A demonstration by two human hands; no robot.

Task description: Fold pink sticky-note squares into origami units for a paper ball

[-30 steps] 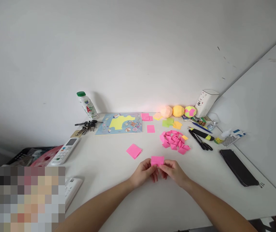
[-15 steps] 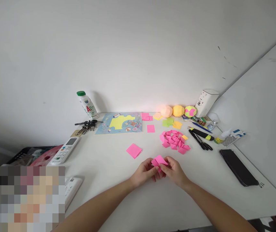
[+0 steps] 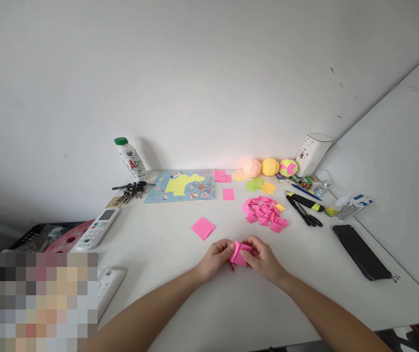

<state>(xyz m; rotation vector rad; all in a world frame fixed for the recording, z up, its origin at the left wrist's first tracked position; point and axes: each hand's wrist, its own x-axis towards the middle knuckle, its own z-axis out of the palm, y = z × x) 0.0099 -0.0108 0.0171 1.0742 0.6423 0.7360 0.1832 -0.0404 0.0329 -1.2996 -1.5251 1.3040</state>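
Note:
A folded pink paper is held between both hands near the front of the white table. My left hand pinches its left edge with thumb and fingers. On the other side, my right hand grips it, thumb on top. Beyond my left hand lies a pink square stack. Behind my right hand is a pile of folded pink pieces, with a small orange piece at its right. A single pink square lies farther back.
Paper balls line the wall near a white holder. Scissors, a cutter and a black pouch lie right. A blue book, bottle, keys and remote stand or lie left.
The pink paper in my hands has been turned, and its folds face differently. My left thumb has moved up to its upper left edge. The view has shifted slightly.

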